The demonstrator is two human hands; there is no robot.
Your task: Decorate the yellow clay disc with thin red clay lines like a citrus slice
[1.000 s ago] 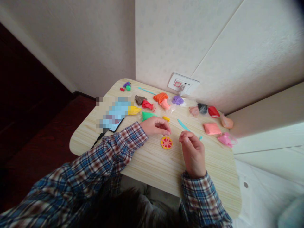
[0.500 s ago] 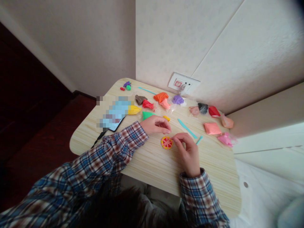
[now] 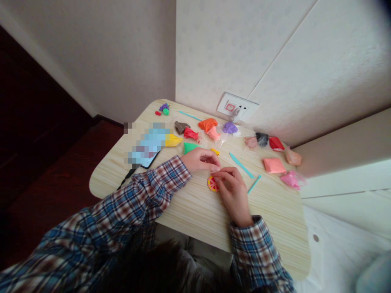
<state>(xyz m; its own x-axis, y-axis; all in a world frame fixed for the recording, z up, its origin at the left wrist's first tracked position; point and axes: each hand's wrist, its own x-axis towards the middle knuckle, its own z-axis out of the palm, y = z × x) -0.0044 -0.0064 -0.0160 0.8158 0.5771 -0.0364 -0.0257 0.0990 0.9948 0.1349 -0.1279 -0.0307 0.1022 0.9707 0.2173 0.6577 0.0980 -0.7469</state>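
A small round clay disc (image 3: 213, 184) with a yellow rim and red and pink wedges lies flat on the table. My right hand (image 3: 234, 193) bends over its right side, thumb and fingertips drawn together and partly hiding it. Whatever those fingers pinch is too small to name. Just beyond the disc, my left hand (image 3: 200, 160) has its thumb and index finger closed in a pinch, contents not visible. Behind that hand are a green clay pack (image 3: 191, 147) and a yellow clay piece (image 3: 215, 151).
Turquoise modelling tools, one flat (image 3: 242, 165) and one thin (image 3: 254, 184), lie right of my hands. Bagged clay, including orange (image 3: 208, 124), purple (image 3: 230, 127) and salmon (image 3: 274, 165), lines the back and right. A phone (image 3: 151, 158), partly blurred out, lies left. Small clay grapes (image 3: 164, 107) sit far left.
My right hand has moved left, from beside the disc to over its right part, its fingertips now near my left hand's. The left hand stays nearly still.
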